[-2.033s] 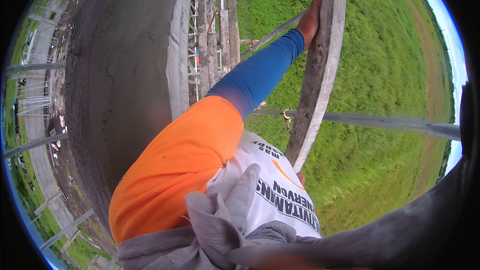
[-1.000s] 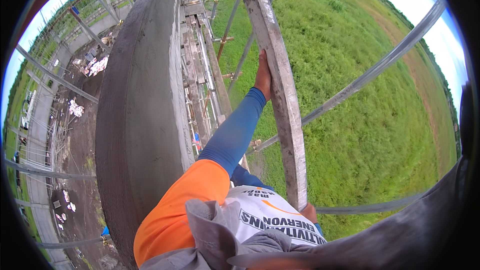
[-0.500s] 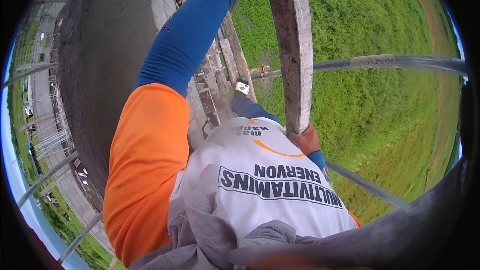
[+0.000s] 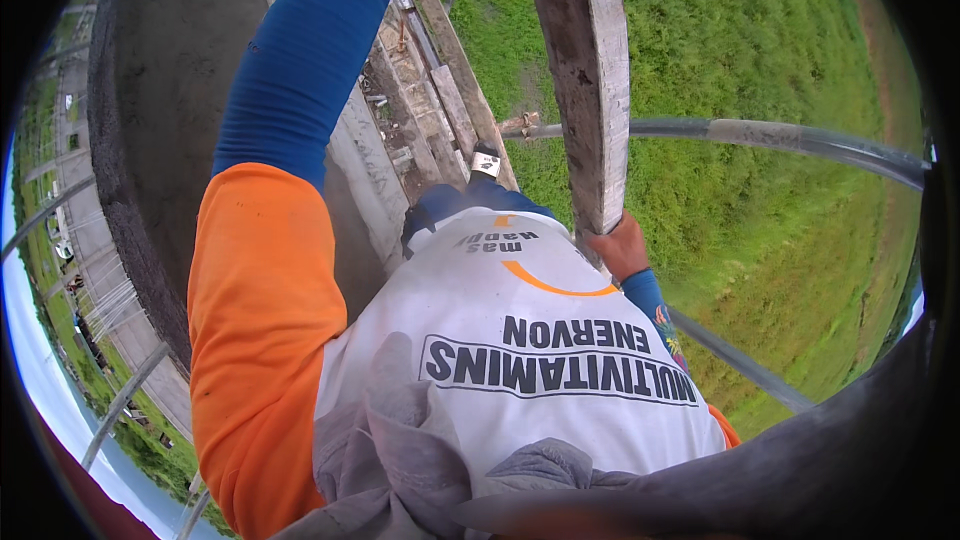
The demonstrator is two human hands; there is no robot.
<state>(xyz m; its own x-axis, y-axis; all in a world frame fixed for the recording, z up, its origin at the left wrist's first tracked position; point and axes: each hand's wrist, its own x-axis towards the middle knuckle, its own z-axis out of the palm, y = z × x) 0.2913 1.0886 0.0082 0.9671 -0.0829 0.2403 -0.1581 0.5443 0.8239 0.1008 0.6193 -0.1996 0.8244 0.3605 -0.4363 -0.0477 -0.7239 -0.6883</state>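
A long, thick wooden board [image 4: 597, 90], stained grey, runs from the top edge down toward my right side. My right hand [image 4: 618, 245] is closed round its near end, with the fingers partly hidden behind the wood. My left arm [image 4: 300, 60], in a blue sleeve, stretches forward and up past the top edge, so the left hand is out of sight. Left of that arm lies a wide, smooth grey surface of wet-looking mortar or concrete [image 4: 180, 70] with a paler straight edge strip.
Narrow scaffold planks [image 4: 440, 90] lie below, and a shoe [image 4: 486, 162] rests on them. A metal pipe [image 4: 760, 135] crosses to the right, and another pipe [image 4: 740, 360] slants lower down. Grass [image 4: 740, 50] spreads far below. More scaffold poles [image 4: 125, 405] stand at the left.
My left arm has swung left and forward, and its hand has left the view. My right hand still grips the board's near end and sits slightly higher in the picture.
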